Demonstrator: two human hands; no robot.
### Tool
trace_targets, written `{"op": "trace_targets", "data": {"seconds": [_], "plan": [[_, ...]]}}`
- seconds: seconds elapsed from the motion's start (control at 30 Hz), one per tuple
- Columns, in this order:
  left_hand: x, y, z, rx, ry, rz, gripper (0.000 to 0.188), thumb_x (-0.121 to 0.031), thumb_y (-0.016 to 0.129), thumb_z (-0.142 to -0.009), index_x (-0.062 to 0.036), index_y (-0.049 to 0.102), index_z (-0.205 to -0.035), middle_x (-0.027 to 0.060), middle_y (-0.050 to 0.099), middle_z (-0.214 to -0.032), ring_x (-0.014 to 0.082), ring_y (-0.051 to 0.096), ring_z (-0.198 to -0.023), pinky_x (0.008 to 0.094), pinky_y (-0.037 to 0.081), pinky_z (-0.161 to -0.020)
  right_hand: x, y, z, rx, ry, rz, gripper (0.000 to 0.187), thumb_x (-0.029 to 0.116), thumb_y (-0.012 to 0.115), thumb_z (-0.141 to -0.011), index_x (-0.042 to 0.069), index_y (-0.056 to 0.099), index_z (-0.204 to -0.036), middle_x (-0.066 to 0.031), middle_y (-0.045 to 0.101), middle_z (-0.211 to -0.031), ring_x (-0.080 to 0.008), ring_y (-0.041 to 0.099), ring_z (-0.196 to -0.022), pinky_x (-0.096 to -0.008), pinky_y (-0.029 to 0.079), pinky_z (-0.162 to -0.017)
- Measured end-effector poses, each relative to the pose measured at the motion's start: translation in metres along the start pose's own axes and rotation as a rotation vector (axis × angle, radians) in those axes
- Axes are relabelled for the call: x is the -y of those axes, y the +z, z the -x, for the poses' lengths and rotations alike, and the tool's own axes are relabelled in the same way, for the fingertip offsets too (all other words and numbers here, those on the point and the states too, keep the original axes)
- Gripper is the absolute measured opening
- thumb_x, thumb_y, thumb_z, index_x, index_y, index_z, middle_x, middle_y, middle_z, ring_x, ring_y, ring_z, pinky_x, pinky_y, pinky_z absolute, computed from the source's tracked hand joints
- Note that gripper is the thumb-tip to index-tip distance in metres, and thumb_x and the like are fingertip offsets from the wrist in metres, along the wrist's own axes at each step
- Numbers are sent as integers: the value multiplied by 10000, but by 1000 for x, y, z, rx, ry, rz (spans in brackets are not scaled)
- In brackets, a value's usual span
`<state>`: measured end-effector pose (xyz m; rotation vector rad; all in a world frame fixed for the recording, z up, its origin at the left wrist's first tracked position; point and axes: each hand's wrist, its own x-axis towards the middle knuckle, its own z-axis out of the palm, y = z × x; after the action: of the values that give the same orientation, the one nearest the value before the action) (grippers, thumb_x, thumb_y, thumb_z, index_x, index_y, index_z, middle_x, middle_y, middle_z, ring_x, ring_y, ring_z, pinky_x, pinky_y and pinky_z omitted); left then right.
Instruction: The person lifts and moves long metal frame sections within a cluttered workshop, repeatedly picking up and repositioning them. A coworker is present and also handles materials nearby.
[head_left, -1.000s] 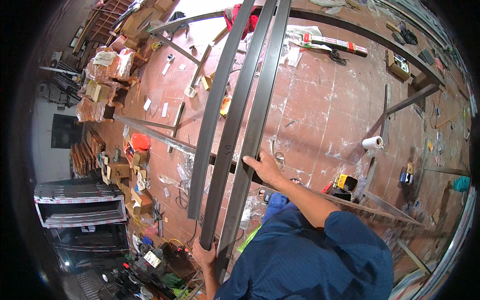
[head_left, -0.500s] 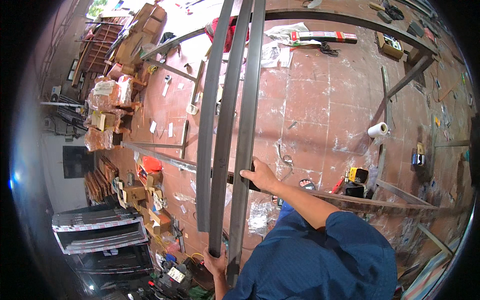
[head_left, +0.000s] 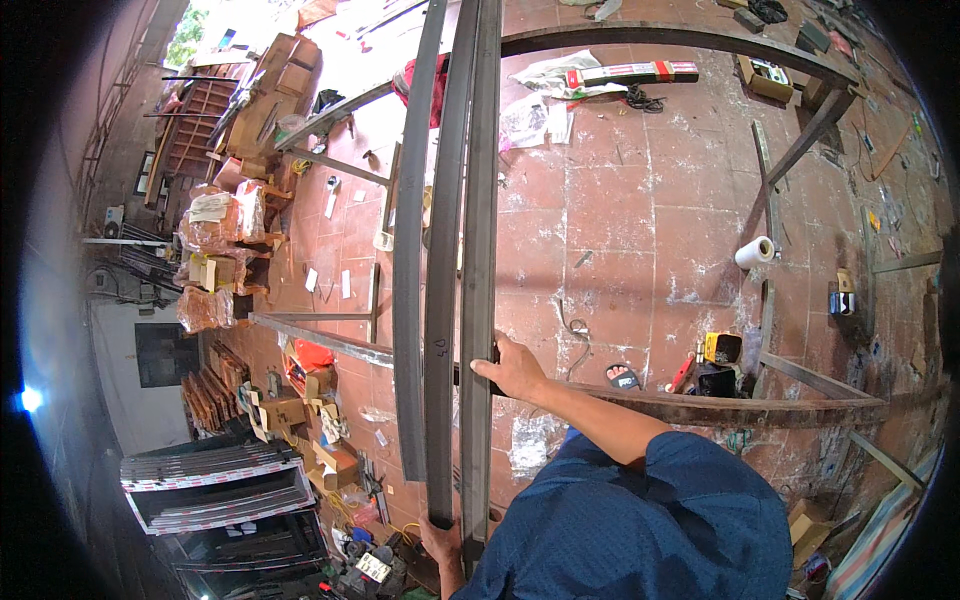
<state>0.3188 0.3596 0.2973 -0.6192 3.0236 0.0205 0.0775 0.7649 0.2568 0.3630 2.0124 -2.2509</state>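
Note:
Three long dark grey steel bars lie side by side: a left bar (head_left: pixel 408 250), a middle bar (head_left: pixel 440 300) and a right bar (head_left: pixel 478 250). They cross the rails of a low steel frame (head_left: pixel 680 408). My right hand (head_left: pixel 512 370) grips the right bar from its right side, thumb on top and fingers partly hidden behind the edge. Nearer to me, my left hand (head_left: pixel 440 540) is closed around the near end of the middle bar. The left bar ends a little short of that hand. Handwritten marks show on the middle bar.
A white roll (head_left: pixel 755 252) stands on the tiled floor inside the frame. Beyond it lies a long red-and-white package (head_left: pixel 630 74). Near the frame's rail are a yellow-and-black box (head_left: pixel 720 348) and my sandal (head_left: pixel 622 376). Cardboard boxes (head_left: pixel 280 412) and wrapped bundles (head_left: pixel 212 222) crowd the left.
The right bar has shifted left, and the gap between it and the middle bar has narrowed. My right hand moved with it. The view has tilted slightly.

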Motion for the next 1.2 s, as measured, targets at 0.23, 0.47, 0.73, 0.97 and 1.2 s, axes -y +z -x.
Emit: {"op": "trace_targets", "data": {"seconds": [0.23,0.47,0.73,0.97,1.2], "plan": [[6,-6,-6,110,-31,93,952,-346,965,-655,36,519,-1404,286,649,-1266,470,634,-1187,512,522,-963,-24,5,-13,-203,-35,-366,660,234,750,-904,39,541,-1499,-186,755,-1089,-252,723,-965,-378,551,-890],[-12,-28,6,24,75,242,820,-416,967,-571,16,622,-1177,238,694,-1048,478,659,-1016,536,516,-856,-20,-9,-19,-271,-131,-192,675,229,750,-918,0,520,-1510,-198,705,-1188,-235,668,-1074,-387,526,-961],[-31,-113,40,-74,185,-36,667,-327,891,-573,-70,673,-1149,174,684,-990,421,675,-959,519,543,-823,63,-15,6,81,-11,-172,754,316,752,-985,-79,434,-1542,-115,716,-1041,-155,667,-920,-321,547,-849],[-70,-158,81,-133,215,59,593,-338,886,-638,-84,680,-1133,151,689,-905,405,696,-858,486,554,-741,92,30,-9,241,256,-725,566,76,726,-909,-1,451,-1398,-52,631,-1091,-159,665,-950,-316,585,-848],[-44,-132,129,-150,188,184,613,-308,897,-635,-81,686,-1164,168,708,-936,419,701,-857,501,562,-757,90,25,40,355,184,-652,555,-3,663,-854,10,491,-1382,-30,616,-1089,-140,652,-956,-306,594,-860]]}}
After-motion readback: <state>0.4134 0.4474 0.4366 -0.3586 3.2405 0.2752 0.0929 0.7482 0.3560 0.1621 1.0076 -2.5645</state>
